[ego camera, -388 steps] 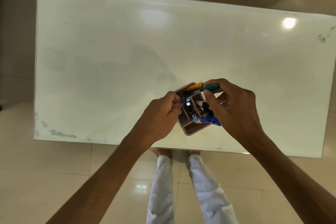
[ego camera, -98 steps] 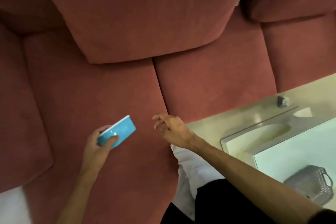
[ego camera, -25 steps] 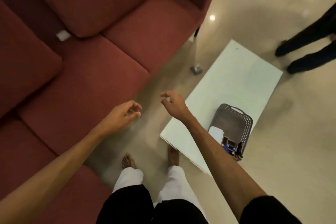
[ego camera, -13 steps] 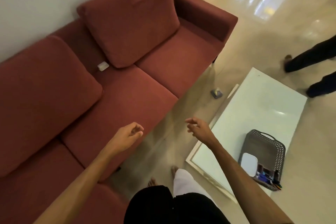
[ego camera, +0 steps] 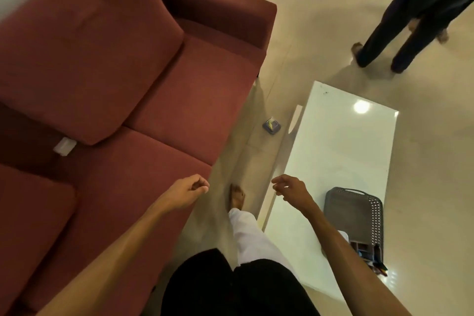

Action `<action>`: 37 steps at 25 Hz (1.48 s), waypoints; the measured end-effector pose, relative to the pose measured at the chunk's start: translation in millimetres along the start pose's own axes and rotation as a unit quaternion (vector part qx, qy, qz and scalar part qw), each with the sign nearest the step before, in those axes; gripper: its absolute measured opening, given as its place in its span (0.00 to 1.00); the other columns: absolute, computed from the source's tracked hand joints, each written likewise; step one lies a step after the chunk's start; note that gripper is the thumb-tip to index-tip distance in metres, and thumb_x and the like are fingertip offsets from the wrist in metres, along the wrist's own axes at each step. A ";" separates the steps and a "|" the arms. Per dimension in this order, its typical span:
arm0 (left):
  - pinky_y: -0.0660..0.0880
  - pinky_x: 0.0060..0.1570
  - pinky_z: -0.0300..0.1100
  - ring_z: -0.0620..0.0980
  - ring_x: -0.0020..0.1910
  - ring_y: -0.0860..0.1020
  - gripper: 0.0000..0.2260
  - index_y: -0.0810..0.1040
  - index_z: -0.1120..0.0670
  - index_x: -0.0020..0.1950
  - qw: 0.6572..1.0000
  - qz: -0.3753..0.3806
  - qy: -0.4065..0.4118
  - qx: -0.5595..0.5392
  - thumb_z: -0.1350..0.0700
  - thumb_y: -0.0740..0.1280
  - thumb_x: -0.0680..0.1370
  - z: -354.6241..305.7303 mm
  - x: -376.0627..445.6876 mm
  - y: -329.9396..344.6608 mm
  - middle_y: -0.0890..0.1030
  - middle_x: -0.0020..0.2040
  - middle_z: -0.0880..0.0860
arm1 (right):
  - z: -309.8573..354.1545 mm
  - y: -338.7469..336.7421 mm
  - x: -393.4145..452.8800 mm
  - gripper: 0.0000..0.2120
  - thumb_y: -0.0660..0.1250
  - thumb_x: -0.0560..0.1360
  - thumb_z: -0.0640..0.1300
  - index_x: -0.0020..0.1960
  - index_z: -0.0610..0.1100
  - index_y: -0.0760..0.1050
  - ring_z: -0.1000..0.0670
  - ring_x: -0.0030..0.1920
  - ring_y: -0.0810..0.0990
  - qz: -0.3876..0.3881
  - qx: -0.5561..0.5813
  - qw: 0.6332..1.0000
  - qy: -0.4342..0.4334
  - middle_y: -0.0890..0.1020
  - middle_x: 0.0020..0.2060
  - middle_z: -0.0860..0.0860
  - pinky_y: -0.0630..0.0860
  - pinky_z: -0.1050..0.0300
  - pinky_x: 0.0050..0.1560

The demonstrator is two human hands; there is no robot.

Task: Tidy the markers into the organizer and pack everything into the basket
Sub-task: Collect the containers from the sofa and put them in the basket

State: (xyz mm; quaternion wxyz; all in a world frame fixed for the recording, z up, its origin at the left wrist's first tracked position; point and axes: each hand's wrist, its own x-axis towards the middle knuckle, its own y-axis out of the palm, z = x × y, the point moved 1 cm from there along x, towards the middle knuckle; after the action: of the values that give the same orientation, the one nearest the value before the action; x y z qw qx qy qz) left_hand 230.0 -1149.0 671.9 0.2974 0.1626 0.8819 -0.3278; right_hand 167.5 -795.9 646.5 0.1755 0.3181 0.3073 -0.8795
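Note:
A grey perforated basket (ego camera: 373,215) sits on the white table (ego camera: 338,151) at the lower right. Inside it, at its near end, stands the organizer (ego camera: 365,249) with several markers (ego camera: 379,265); a white object beside it is mostly hidden behind my right forearm. My right hand (ego camera: 291,191) hovers over the table's left edge, left of the basket, fingers loosely apart and holding nothing. My left hand (ego camera: 187,191) hangs above the sofa's front edge, fingers curled in with nothing in them.
A red sofa (ego camera: 107,90) fills the left side, with a small white object (ego camera: 64,146) between its cushions. A small grey-blue item (ego camera: 271,126) lies on the floor between sofa and table. Another person's legs (ego camera: 400,31) stand at the upper right.
The view has swung right and down along the sofa. Both empty hands stay out in front, and the basket now lies partly behind my right forearm.

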 end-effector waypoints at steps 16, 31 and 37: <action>0.77 0.53 0.37 0.42 0.54 0.81 0.08 0.81 0.49 0.61 0.992 0.123 0.009 0.008 0.51 0.67 0.83 -189.1 392.1 -86.3 0.84 0.55 0.45 | 72.4 -157.7 288.7 0.10 0.66 0.82 0.42 0.61 0.43 0.82 0.47 0.57 0.83 -0.094 0.085 0.984 0.127 0.86 0.56 0.48 0.74 0.58 0.56; 0.80 0.56 0.45 0.55 0.53 0.83 0.06 0.82 0.51 0.50 0.967 0.113 -0.227 -0.010 0.51 0.66 0.81 36.4 847.0 192.0 0.86 0.51 0.53 | -202.4 11.2 823.6 0.53 0.79 0.67 0.57 0.82 0.46 0.55 0.35 0.79 0.60 -0.101 -0.202 0.970 0.089 0.60 0.80 0.42 0.66 0.36 0.75; 0.76 0.57 0.45 0.57 0.58 0.81 0.11 0.81 0.53 0.58 0.962 0.116 -0.248 -0.013 0.50 0.65 0.81 80.5 900.9 272.8 0.85 0.57 0.56 | -252.2 54.7 913.7 0.55 0.82 0.65 0.52 0.81 0.54 0.51 0.32 0.72 0.65 -0.056 -0.255 0.958 0.117 0.62 0.76 0.43 0.74 0.27 0.62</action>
State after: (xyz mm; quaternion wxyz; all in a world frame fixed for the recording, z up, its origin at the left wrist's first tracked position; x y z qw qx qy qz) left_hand -298.9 -920.8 -77.0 0.5448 0.1732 0.7597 -0.3101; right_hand -363.4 -775.8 -140.3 0.1643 0.3459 0.5569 -0.7370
